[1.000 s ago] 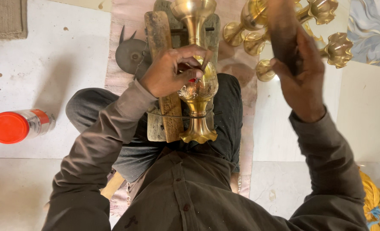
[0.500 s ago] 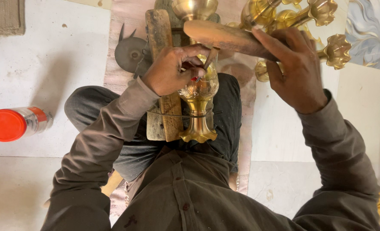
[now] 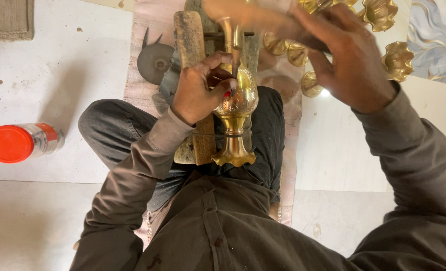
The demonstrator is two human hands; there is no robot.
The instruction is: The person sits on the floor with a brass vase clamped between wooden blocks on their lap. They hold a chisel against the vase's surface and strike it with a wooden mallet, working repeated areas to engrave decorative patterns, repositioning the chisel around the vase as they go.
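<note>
1. The person sits cross-legged on the pale floor (image 3: 42,85), with a wooden block (image 3: 190,60) lying across the lap and running far from the body.
2. A brass vase-shaped piece (image 3: 235,108) lies beside that block, flared foot nearest the body, neck pointing away. The step in hand looks like chasing or engraving its rounded belly.
3. The right hand (image 3: 356,62) is up at the far right, fingers wrapped round a blurred wooden mallet (image 3: 253,15). Half a second ago the mallet sat lower and sharper in view, so it is mid-swing now.
4. The left hand (image 3: 200,90) rests on the vase, fingers pinched narrow round a thin dark punch (image 3: 234,70) set upright on the belly; its place matches the earlier frame.
5. The next move probably calls for a square hit on the punch head while the left hand keeps the tip steady.
6. A red-capped jar (image 3: 19,143) lies on the floor at left, and brass cups (image 3: 396,60) at far right.
</note>
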